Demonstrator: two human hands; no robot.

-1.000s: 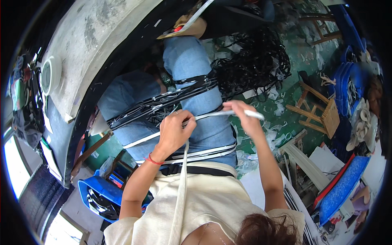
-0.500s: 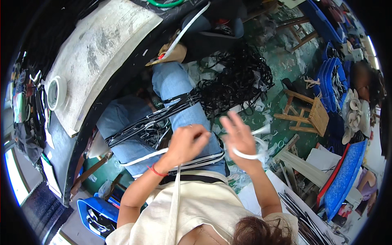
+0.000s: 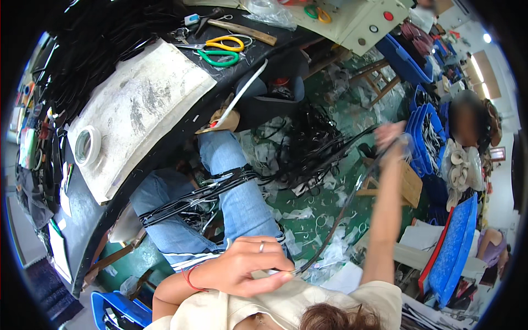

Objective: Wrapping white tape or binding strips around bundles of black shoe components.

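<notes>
Close to my chest, my left hand (image 3: 254, 267) is closed, thumb and fingers pinching the end of a thin black strip (image 3: 335, 225). The strip stretches up and right to my right hand (image 3: 390, 137), held far out at arm's length. Motion blurs that hand, but its fingers look closed around black strips, which also trail to the tangled black pile (image 3: 313, 140) on the floor. A bundle of black strips (image 3: 192, 204) lies across my jeans-clad thighs. White strips (image 3: 179, 261) lie nearer my waist, partly behind my left forearm.
The worktable (image 3: 137, 110) at left carries a tape roll (image 3: 88, 146) and scissors (image 3: 223, 49). Beyond my right hand stand a wooden stool (image 3: 410, 184) and stacked blue bins (image 3: 426, 137). Scraps litter the green floor (image 3: 308, 203). A co-worker sits at far right.
My right hand has swung outward to the upper right and now draws black strips. My left hand has come toward my chest with a strip end. The white loop at my right hand no longer shows.
</notes>
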